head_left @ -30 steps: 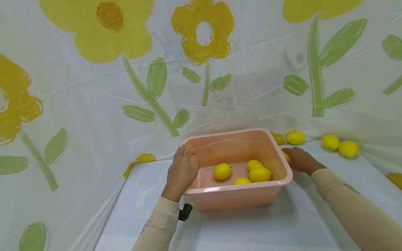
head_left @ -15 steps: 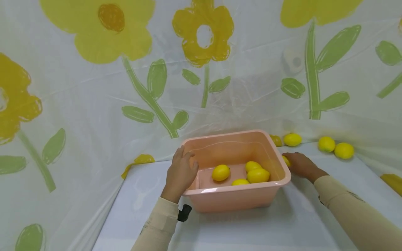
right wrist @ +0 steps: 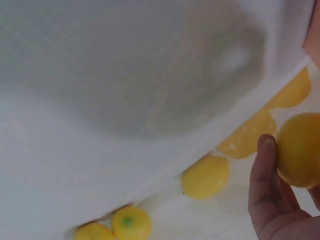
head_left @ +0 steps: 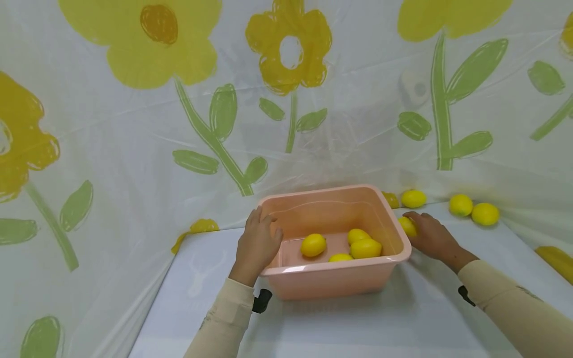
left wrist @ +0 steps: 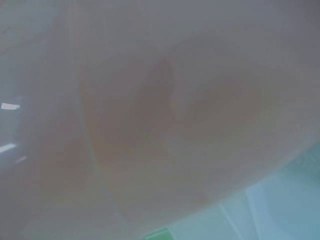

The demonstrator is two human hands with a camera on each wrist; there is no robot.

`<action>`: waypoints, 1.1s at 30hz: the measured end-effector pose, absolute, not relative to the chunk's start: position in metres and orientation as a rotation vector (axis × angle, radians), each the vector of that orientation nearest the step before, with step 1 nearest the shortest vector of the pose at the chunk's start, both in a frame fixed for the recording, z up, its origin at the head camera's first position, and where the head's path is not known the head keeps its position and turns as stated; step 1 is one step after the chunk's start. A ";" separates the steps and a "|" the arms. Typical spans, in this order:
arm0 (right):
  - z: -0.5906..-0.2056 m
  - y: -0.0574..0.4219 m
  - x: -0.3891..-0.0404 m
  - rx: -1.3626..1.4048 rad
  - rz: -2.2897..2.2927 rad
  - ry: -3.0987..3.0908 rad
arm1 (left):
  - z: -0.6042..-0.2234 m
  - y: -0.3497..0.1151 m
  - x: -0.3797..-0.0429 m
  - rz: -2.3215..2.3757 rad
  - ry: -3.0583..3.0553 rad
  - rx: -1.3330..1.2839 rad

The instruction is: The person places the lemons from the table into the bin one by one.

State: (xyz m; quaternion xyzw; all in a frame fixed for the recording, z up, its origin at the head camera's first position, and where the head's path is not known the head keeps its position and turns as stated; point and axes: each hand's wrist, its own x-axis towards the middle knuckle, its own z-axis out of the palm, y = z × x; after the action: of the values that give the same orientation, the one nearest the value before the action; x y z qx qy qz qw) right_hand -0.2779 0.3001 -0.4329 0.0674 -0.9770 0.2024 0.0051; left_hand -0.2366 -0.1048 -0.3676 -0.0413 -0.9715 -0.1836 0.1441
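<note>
A pink plastic basin (head_left: pixel 331 283) stands on the white-covered table, with several yellow lemons (head_left: pixel 313 245) inside it. My left hand (head_left: pixel 256 246) holds the basin's left rim. In the left wrist view, a blurred, pale pinkish surface (left wrist: pixel 150 190) fills most of the picture, and that hand is out of sight. Just outside the right rim, my right hand (head_left: pixel 430 233) grips a lemon (head_left: pixel 408 226). The right wrist view shows the same lemon (right wrist: pixel 302 150) between the fingers and thumb of my right hand (right wrist: pixel 275 210).
Three loose lemons lie along the back edge on the right: one lemon (head_left: pixel 414 198) nearer the basin, a pair (head_left: pixel 461 205) further right. Behind the table (head_left: pixel 201 278) hangs a white cloth (head_left: pixel 358 139) printed with yellow flowers.
My right hand has raised the lemon slightly beside the basin's right rim, so more of it shows. My left hand stays at the left rim. The head view has shifted a little.
</note>
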 end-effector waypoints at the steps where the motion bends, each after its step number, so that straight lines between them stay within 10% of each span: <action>1: -0.430 0.298 -0.275 0.192 0.655 -3.044 | -0.368 -0.105 -0.237 -0.531 -2.799 -0.120; 33: -0.362 0.278 -0.220 0.102 1.181 -2.643 | -0.366 -0.102 -0.236 -0.509 -2.832 -0.087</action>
State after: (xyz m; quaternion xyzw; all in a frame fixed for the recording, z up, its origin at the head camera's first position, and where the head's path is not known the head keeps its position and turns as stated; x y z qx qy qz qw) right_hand -0.2200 0.2775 -0.3619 0.0349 -0.9056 0.4047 0.1222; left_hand -0.2360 -0.1022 -0.3663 -0.0299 -0.9753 -0.1754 0.1311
